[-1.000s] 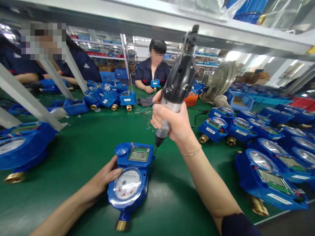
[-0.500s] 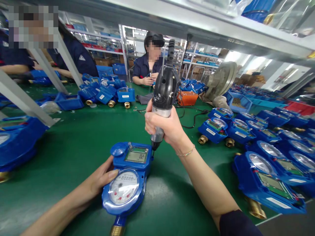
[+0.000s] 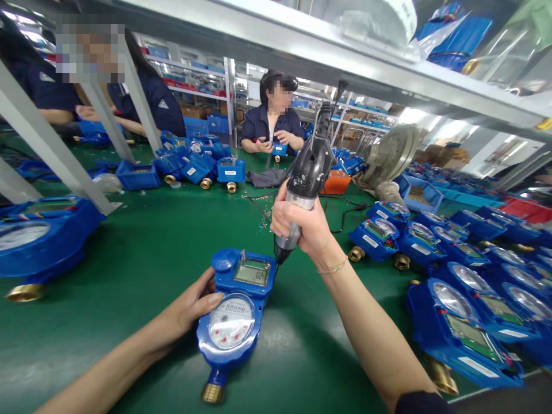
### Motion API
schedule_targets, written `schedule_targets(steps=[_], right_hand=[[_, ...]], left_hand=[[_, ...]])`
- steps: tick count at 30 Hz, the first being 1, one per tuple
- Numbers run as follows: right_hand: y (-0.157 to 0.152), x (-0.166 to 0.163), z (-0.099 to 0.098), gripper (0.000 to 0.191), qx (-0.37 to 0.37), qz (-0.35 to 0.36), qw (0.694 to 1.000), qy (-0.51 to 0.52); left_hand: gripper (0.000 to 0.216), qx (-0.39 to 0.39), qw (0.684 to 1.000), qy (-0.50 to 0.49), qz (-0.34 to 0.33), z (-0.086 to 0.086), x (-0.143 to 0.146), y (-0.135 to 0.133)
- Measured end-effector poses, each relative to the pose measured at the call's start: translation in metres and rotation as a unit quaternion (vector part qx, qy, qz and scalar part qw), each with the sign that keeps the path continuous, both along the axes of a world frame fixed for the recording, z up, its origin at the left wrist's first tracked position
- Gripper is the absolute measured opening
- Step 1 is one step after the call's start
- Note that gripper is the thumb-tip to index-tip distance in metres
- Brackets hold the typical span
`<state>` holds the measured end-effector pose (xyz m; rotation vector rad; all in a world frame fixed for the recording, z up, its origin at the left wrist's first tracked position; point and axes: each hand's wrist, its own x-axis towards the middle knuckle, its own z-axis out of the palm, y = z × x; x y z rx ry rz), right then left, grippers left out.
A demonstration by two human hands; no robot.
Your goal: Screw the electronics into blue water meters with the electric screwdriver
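Note:
A blue water meter (image 3: 235,319) with a round dial, a small LCD and a brass threaded end lies on the green tabletop in front of me. My left hand (image 3: 196,305) grips its left side, thumb on the rim by the dial. An electric screwdriver (image 3: 308,172), black on top with a silver collar, is wrapped in the fingers of my right hand (image 3: 304,227). It leans with its tip at the meter's upper right edge, beside the LCD. Whether the bit touches a screw there I cannot make out.
Rows of blue meters (image 3: 418,238) fill the right side; another meter (image 3: 43,236) stands at the left. Small loose screws (image 3: 265,215) lie beyond my hands. A co-worker (image 3: 276,121) sits opposite. A metal shelf (image 3: 276,40) crosses overhead, and a fan (image 3: 394,152) stands behind.
My view has shifted, so the meter, both hands and the screwdriver appear farther right. The screwdriver leans more to the right. The co-worker opposite has moved their hands apart around a blue meter.

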<state>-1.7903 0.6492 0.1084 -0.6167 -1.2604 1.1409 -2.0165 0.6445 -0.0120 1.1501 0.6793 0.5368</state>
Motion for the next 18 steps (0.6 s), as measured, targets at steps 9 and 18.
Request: schedule_targets(steps=[9,18], right_hand=[[-0.009,-0.012,0.026,0.023,0.006,-0.083,0.994,-0.071],[-0.041,-0.107,0.085,0.013,0.091,-0.03,0.993,-0.065]], left_hand=[[0.086,-0.019,0.998,-0.028,-0.046,0.017,-0.01,-0.006],[0.099,0.111,0.992,0.029,0.047,-0.008,-0.01,-0.01]])
